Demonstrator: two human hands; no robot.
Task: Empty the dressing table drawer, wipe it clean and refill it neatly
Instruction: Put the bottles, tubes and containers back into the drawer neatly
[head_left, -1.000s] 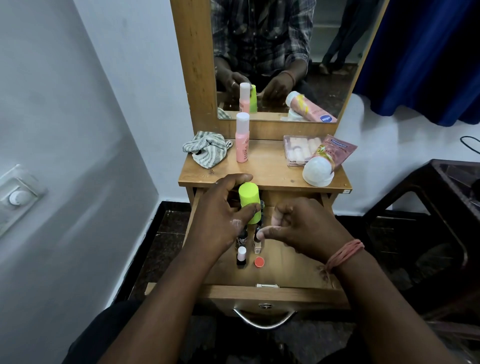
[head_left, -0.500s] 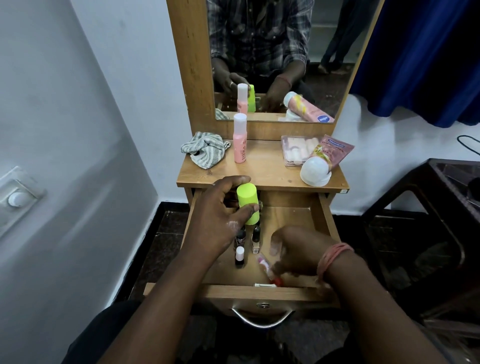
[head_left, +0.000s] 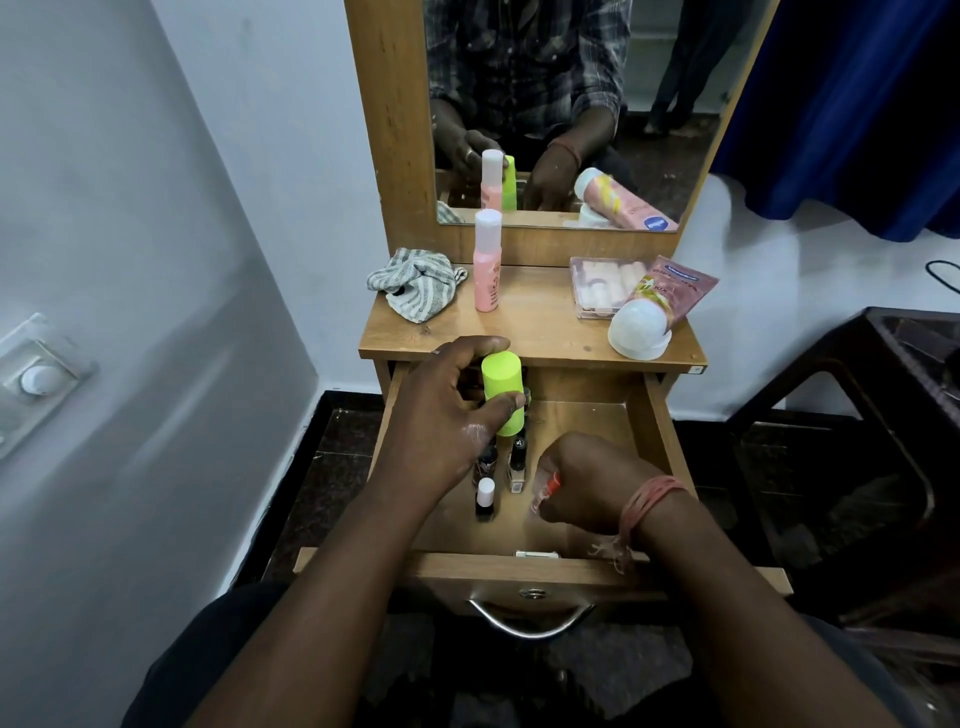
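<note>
Head view shows my left hand (head_left: 441, 415) gripping the upright lime-green bottle (head_left: 502, 395) over the open drawer (head_left: 587, 431), while my right hand (head_left: 597, 480) pinches a small orange-capped item (head_left: 551, 484) above the drawer floor.

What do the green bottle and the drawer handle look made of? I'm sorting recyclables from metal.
The green bottle, held by the left hand, looks like matte opaque plastic: even neon colour, soft sheen. The drawer handle looks like polished metal: silvery with bright reflections, though chromed plastic cannot be excluded.
</note>
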